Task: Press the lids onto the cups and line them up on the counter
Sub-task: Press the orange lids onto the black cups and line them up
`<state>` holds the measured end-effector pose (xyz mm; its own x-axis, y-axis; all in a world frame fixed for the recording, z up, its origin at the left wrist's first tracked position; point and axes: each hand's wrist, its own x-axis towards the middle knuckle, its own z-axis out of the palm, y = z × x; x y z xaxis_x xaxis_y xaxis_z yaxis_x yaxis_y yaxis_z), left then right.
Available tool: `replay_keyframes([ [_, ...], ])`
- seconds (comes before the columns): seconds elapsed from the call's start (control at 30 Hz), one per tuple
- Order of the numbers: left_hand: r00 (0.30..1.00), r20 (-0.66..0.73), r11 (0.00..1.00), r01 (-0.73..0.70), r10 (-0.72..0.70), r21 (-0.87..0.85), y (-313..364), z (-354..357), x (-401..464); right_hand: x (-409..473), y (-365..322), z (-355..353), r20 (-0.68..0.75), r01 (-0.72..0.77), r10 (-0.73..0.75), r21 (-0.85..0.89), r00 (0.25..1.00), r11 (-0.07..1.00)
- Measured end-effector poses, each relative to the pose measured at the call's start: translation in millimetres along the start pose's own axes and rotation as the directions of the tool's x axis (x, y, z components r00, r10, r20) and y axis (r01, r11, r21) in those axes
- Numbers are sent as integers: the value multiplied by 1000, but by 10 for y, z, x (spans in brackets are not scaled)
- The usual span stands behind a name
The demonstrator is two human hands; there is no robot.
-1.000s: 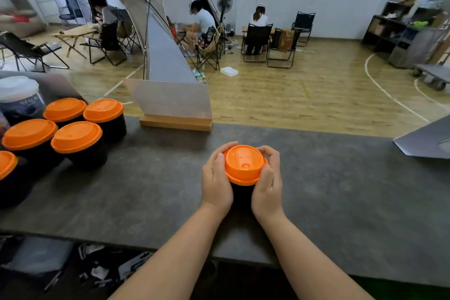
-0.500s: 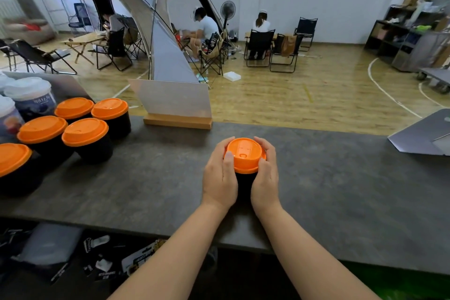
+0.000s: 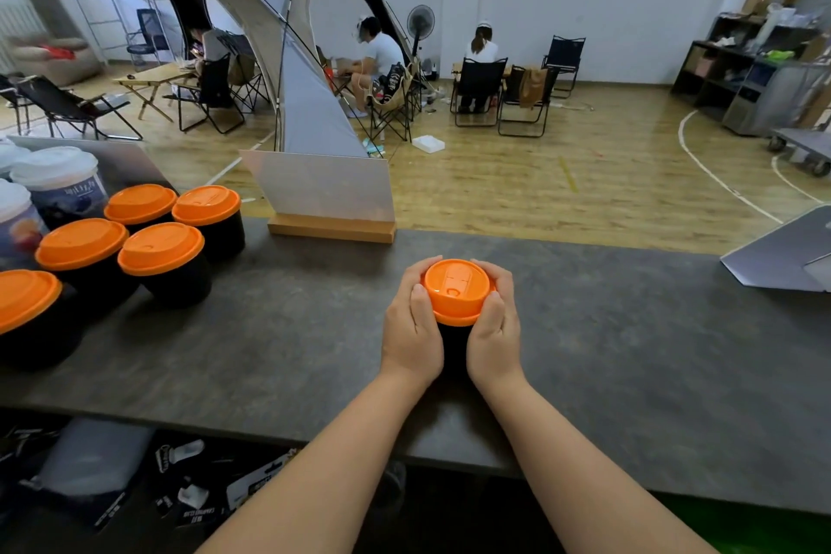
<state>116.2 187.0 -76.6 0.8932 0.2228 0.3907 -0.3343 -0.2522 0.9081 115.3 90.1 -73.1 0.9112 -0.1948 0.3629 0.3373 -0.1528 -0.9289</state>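
A black cup (image 3: 454,344) with an orange lid (image 3: 457,289) stands on the dark grey counter (image 3: 629,351), near its middle. My left hand (image 3: 411,324) wraps the cup's left side and my right hand (image 3: 494,324) wraps its right side, thumbs resting on the lid's rim. Most of the cup body is hidden by my hands. Several more black cups with orange lids (image 3: 159,250) stand grouped at the counter's left end.
White-lidded printed cups (image 3: 58,182) sit at the far left behind the orange ones. A clear sign in a wooden base (image 3: 330,229) stands at the counter's far edge. A grey folded panel (image 3: 782,252) lies at the right. People sit on chairs beyond.
Both hands stay on the cup and lid; thumbs have shifted slightly on the rim. The view has drifted a little, showing more of the cups on the left.
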Motion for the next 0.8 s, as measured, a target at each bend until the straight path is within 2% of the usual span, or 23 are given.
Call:
replay_keyframes([
  [0.17, 999, 26, 1000, 20, -20, 2, 23, -5, -29, -30, -53, -44, 42, 1, -1, -16, 999, 1000],
  [0.37, 981, -193, 999, 28, -20, 38, 55, -59, -31, -62, -86, -53, 31, -45, 44, 20, 999, 999],
  [0.43, 986, -168, 999, 29, -21, 43, 46, -63, -37, -65, -78, -58, 25, -47, 47, 14, 999, 999],
  [0.6, 1000, 9, 988, -12, 11, 152, 107, -15, -72, -53, -38, -43, -19, -16, 16, -10, 1000, 1000],
  [0.8, 1000, 5, 993, 15, -16, 120, 77, -13, -46, -48, -54, -15, 4, -4, 4, -35, 1000, 999],
])
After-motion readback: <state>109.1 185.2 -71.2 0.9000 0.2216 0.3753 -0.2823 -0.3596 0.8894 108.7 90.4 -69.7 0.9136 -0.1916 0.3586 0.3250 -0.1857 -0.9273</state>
